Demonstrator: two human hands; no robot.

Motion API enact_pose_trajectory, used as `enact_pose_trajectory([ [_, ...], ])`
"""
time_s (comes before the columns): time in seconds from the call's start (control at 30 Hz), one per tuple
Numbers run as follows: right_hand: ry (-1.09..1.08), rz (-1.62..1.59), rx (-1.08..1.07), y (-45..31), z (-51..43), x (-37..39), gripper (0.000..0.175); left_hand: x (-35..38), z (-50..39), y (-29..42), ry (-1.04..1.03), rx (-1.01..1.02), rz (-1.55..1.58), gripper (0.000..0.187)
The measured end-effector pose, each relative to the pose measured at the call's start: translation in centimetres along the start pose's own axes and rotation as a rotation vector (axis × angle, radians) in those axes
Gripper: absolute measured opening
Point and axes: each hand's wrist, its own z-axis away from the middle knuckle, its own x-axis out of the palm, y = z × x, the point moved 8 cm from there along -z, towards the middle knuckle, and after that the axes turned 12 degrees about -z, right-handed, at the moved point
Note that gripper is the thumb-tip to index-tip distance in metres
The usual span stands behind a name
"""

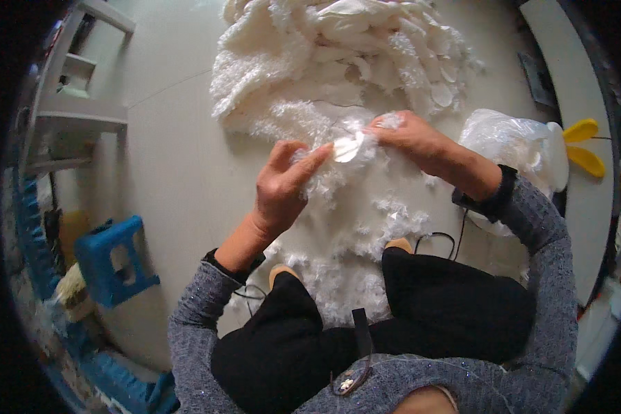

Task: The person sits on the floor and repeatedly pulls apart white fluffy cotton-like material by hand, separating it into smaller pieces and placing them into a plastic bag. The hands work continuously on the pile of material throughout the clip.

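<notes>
Both my hands hold a small white fluffy piece with a smooth round white patch (pixel 348 148) in its middle. My left hand (pixel 284 183) pinches its left side between thumb and fingers. At the upper right, my right hand (pixel 411 137) grips the other side, with white fluff around its fingertips. Beneath and beyond the hands lies a large heap of cream-white fluffy material (pixel 269 62), partly smooth cloth. Tufts of white fluff (pixel 352 290) are scattered on the floor between my feet.
A clear plastic bag (pixel 502 137) of whitish material stands at the right, beside yellow scissor-like handles (pixel 585 147). A blue plastic stool (pixel 116 261) stands at the left, below a white shelf unit (pixel 80 111). Black cords (pixel 440 235) lie near my feet.
</notes>
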Motion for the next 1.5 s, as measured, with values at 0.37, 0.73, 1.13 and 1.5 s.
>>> enact_pose_trajectory([
  [0.37, 0.186, 0.455, -0.484, 1.3, 4.4, -0.2, 0.017, 12.1, 6.9, -0.8, -0.612, -1.152, 1.733, 0.030],
  [0.73, 0.615, -0.178, -0.194, 8.5, 3.0, -0.4, 0.029, 14.3, 7.4, -3.8, -0.469, -0.786, 1.055, 0.013],
  [1.13, 0.495, 0.037, -0.267, 8.3, 3.8, 0.9, 0.019, 15.3, 7.6, -3.9, -0.416, -0.823, 1.377, 0.035],
  [1.5, 0.715, 0.173, -0.413, 7.2, 6.7, 0.5, 0.014, 14.4, 11.1, -2.5, -0.694, -0.885, 1.308, 0.029],
])
